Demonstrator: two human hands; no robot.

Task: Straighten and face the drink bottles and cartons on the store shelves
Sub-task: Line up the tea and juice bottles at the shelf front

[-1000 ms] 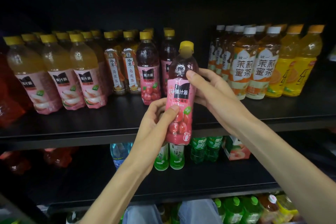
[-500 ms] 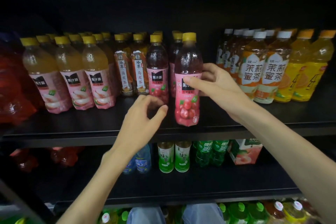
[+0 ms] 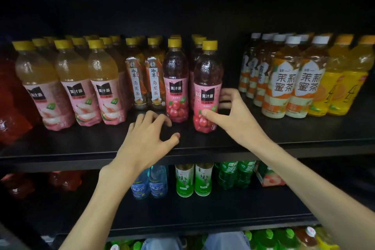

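Nearest the viewer, two bare forearms reach up from the lower corners toward a dark store shelf [image 3: 81, 148]. Left hand [image 3: 147, 138]: held over the shelf's front edge, fingers loosely curled and spread, thumb out to the right, gripping nothing; its fingertips lie just in front of the second cherry bottle [image 3: 176, 85] and apart from it. Right hand [image 3: 233, 115]: grips the cherry juice bottle [image 3: 208, 87] low on its pink label, thumb pressed on the label's front over the fruit picture, fingers wrapped round the bottle's right side toward the back. This bottle stands upright on the shelf near the front edge, label facing outward, yellow cap on; it sits just right of the second cherry bottle and slightly forward of it, between the two hands but touched only by the right one.

Further along the same shelf: to the left, two slim oolong tea bottles [image 3: 142, 79], then a row of peach juice bottles [image 3: 75, 87] with pink labels; to the right, past a gap, jasmine honey tea bottles [image 3: 294, 85] and yellow orange-drink bottles [image 3: 345, 87].

On the shelf below: blue water bottles [image 3: 150, 182], green tea bottles [image 3: 193, 180], dark green bottles [image 3: 235, 172] and a peach carton [image 3: 267, 176].
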